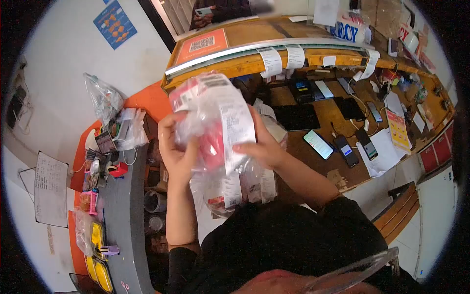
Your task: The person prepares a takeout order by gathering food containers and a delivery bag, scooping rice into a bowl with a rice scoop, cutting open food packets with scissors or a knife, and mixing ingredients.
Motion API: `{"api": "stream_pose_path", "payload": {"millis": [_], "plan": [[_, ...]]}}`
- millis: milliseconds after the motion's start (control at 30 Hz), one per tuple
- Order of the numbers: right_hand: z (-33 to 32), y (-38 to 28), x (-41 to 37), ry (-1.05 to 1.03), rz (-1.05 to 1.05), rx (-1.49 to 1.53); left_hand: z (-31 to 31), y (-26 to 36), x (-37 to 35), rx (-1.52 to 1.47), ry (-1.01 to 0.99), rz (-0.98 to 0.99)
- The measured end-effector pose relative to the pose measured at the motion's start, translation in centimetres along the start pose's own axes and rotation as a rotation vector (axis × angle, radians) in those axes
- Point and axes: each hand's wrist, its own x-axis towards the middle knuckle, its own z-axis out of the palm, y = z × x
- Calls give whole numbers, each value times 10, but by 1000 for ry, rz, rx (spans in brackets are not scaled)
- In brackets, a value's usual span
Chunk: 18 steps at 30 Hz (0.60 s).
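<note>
Both my hands hold a clear plastic bag (211, 144) with red and white contents inside, raised in front of my chest. My left hand (178, 142) grips its left side, fingers curled into the plastic. On the right side, my right hand (262, 147) pinches the bag and a long white printed receipt (237, 117) with its thumb on top. Beneath them are more clear bags with receipts (232, 190), close to my body.
A wooden counter (306, 183) at the right bears several phones, a black tablet (296, 117), cables and papers. An orange QR sign (201, 45) lies on the upper ledge. At the left stands a grey counter (122, 210) with a tape dispenser (117, 170) and yellow-lidded items.
</note>
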Motion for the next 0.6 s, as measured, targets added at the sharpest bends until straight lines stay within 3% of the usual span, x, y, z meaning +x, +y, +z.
{"api": "stream_pose_path", "payload": {"millis": [33,100,167,267,300,367,433,533,567,600], "plan": [[-1,0,9,-7,-3,-6,3,7,5,191,-49,-36],[0,-4,35,84,-2,257,1,5,2,220,-48,13],[-12,5,77,78,-57,220,0,11,-7,240,34,136],[-34,8,154,187,-172,84,-1,11,-46,343,214,106],[-45,14,183,192,-222,31,-5,7,-66,441,226,50],[-66,28,244,412,-278,-24,-13,-6,-110,675,286,-72],[-105,39,296,327,-314,-250,-27,-24,-168,956,386,-214],[-139,38,342,347,39,-301,-58,-24,-280,1307,584,-466],[-130,25,331,362,159,-112,-63,-9,-318,1461,608,-618],[-149,40,353,249,158,119,-73,-3,-373,1572,674,-718]]}}
